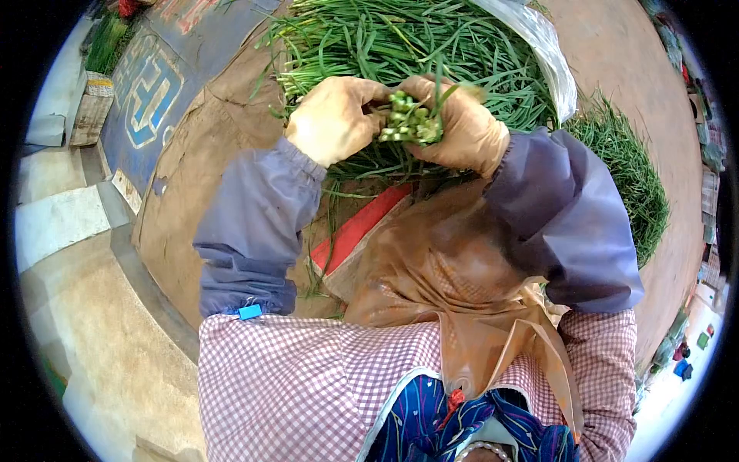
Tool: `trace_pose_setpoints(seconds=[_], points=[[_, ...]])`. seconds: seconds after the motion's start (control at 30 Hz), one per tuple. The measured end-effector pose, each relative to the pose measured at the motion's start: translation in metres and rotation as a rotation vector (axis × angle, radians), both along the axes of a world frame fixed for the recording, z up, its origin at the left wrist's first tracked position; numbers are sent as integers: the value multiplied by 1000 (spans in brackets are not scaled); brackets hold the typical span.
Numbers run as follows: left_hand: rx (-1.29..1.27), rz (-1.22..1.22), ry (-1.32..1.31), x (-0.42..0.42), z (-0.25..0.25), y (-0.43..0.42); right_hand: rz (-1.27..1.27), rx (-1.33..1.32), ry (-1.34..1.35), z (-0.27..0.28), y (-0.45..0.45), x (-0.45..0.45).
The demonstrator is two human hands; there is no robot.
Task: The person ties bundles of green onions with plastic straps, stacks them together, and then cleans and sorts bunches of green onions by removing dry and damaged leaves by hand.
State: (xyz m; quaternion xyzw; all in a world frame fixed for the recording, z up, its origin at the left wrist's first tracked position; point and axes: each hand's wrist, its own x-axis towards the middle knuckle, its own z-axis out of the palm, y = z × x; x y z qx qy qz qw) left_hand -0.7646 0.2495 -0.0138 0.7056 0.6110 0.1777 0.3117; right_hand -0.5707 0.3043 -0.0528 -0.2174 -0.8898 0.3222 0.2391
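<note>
My right hand [462, 129] is wrapped round a bunch of garlic chives [412, 122], its pale cut stem ends facing me. A few green leaves stick up past the fingers. From the other side, my left hand [339, 117] has its fingers curled in against the edge of the same bunch; its fingertips are partly hidden. Just beyond both hands lies a large heap of garlic chives [416, 38], pale stems toward the left and green leaves toward the right.
Clear plastic sheeting [543, 46] borders the heap on the right. More chives [623, 177] lie beyond my right sleeve. Brown cloth [208, 162] covers the ground at left, beside a blue printed sheet [154, 100]. A red strip [362, 227] shows near my apron [431, 254].
</note>
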Motion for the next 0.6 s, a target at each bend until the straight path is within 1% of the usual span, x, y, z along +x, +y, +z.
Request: trace_pose_setpoints(seconds=[0.03,0.1,0.13,0.17,0.23,0.27,0.3,0.37,0.4,0.43,0.47,0.5,0.53,0.6], points=[[9,-12,-10,2,7,-1,-45,-225,15,3,-3,5],[99,-19,-399,-6,-1,12,-87,-388,146,6,2,14],[60,160,-790,-3,-2,10,-167,-495,223,9,2,19],[255,239,-687,-1,-3,9,-87,-859,476,14,2,23],[665,237,-488,17,-34,16,-255,-762,414,32,4,31],[646,181,-141,19,-63,20,-298,-691,444,30,8,37],[640,226,74,31,-86,19,-287,-704,458,37,13,41],[624,197,459,36,-108,14,-400,-491,398,59,18,59],[601,216,439,37,-111,13,-436,-455,438,67,27,77],[597,218,428,37,-110,14,-408,-586,541,65,39,108],[576,209,439,38,-108,13,-452,-700,573,79,40,138],[562,203,453,39,-105,15,-445,-681,694,82,55,184],[574,180,324,35,-102,17,-431,-656,811,84,69,228],[568,125,67,16,-101,11,-840,-419,939,134,55,281]])
